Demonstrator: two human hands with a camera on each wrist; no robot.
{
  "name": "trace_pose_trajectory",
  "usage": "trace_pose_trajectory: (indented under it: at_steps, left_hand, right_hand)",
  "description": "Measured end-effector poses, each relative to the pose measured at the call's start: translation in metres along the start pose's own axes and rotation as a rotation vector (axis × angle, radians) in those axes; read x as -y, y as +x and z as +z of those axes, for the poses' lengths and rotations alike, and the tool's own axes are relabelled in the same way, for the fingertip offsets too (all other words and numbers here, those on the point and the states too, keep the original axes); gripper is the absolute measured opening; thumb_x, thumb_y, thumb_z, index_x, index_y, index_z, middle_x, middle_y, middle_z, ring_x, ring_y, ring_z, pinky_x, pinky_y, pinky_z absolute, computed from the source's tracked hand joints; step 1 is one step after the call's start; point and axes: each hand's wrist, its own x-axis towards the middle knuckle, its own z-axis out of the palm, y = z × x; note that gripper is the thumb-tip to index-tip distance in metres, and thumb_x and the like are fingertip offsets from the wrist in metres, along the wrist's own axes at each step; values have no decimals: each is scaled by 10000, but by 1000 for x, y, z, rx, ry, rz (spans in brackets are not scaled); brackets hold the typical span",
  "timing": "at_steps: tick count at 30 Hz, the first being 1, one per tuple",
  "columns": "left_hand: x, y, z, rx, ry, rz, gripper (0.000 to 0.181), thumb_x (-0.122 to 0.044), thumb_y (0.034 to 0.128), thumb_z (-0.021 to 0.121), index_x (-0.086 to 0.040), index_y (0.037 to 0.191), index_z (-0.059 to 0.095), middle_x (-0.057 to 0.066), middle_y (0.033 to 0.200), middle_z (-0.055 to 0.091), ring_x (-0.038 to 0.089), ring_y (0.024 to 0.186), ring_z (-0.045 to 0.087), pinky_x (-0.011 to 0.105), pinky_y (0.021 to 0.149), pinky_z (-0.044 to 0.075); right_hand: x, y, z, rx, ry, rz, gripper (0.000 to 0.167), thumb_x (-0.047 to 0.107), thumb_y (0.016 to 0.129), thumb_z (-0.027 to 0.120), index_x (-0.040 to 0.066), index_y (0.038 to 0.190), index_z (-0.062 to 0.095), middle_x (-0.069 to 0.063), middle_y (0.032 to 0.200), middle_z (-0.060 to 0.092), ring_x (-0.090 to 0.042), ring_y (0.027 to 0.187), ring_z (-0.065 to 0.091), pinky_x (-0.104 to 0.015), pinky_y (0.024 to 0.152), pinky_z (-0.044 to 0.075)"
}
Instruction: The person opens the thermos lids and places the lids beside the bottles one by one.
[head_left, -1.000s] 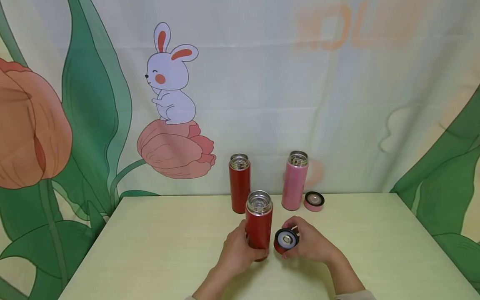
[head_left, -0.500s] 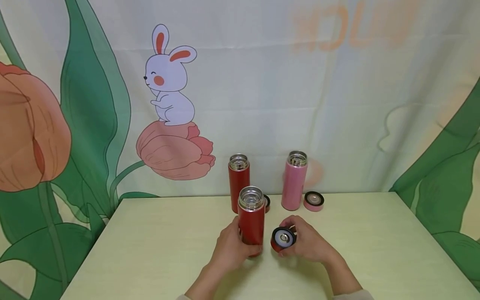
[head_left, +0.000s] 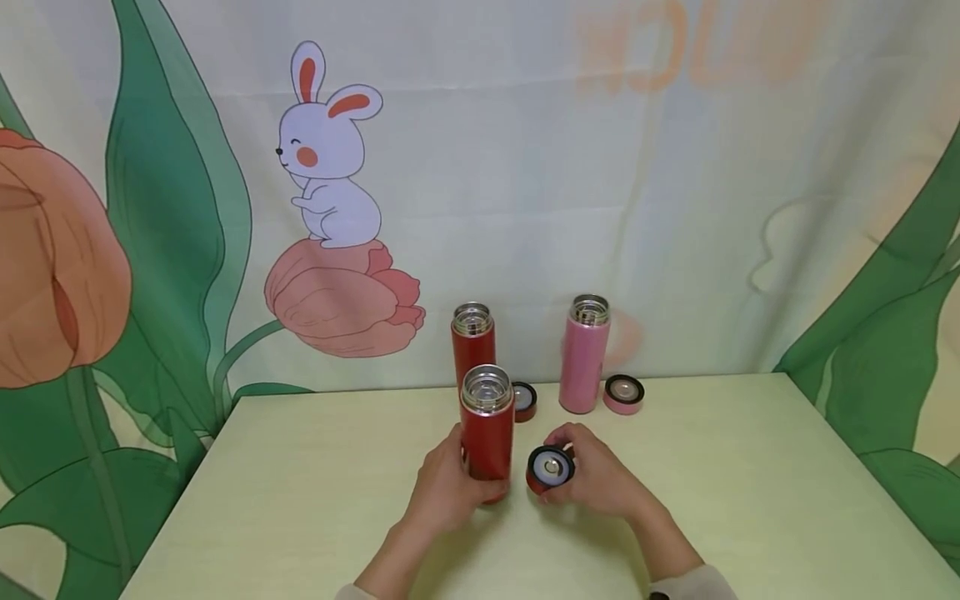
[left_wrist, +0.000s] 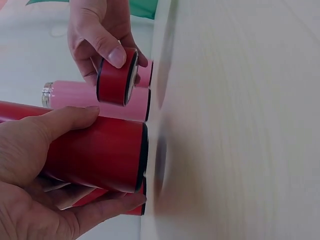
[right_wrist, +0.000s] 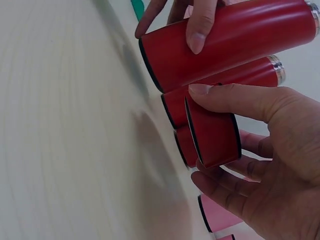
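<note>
My left hand grips a red thermos bottle low on its body. The bottle stands upright, its steel mouth uncovered, its base at or just above the table top; the left wrist view cannot settle whether they touch. To its right, my right hand holds a red screw lid with a black rim, its pale inner side turned up and towards the head camera. In the right wrist view the thumb lies on one side of that lid and fingers on the other. Lid and bottle are apart.
Behind the held bottle stands a second open red bottle, partly hidden, with a red lid beside it. Further right are an open pink bottle and its pink lid. A printed cloth hangs behind the pale table.
My left hand has carried the red bottle left and slightly away from me, uncovering the red lid behind it. My right hand has shifted left a little, with its lid. The view has shifted slightly too.
</note>
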Motion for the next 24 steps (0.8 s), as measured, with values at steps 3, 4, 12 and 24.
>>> trace_pose_trajectory:
  at_steps: [3, 4, 12, 24]
  left_hand:
    - [4, 2, -2, -25, 16, 12, 703, -248, 730, 937, -146, 1306, 547, 86, 1251, 702, 289, 1184, 656, 523, 1015, 543]
    - [5, 2, -2, -33, 20, 16, 695, -251, 726, 939, -151, 1295, 552, 83, 1237, 706, 283, 1172, 659, 516, 1006, 544]
    - [12, 10, -5, -64, 33, 43, 701, -258, 717, 938, -153, 1297, 559, 90, 1226, 712, 275, 1136, 662, 494, 975, 539]
    - [16, 20, -3, -49, 3, 42, 719, -272, 740, 921, -139, 1338, 544, 104, 1270, 700, 288, 1149, 664, 502, 967, 554]
  right_hand:
    - [-1, 6, 7, 5, -17, 14, 680, 150, 623, 983, 101, 1175, 590, -45, 1129, 629, -160, 994, 594, -302, 890, 489]
    - [-2, 8, 9, 5, -19, 21, 676, 145, 623, 982, 98, 1173, 592, -44, 1123, 632, -157, 981, 596, -301, 883, 488]
    - [-5, 26, 21, -23, -36, 95, 685, 157, 588, 1004, 102, 1140, 601, -34, 1094, 626, -159, 1011, 604, -367, 939, 488]
    - [-1, 44, 30, -32, -25, 136, 670, 157, 605, 1006, 70, 1120, 587, -50, 1093, 600, -201, 1054, 602, -417, 1002, 490]
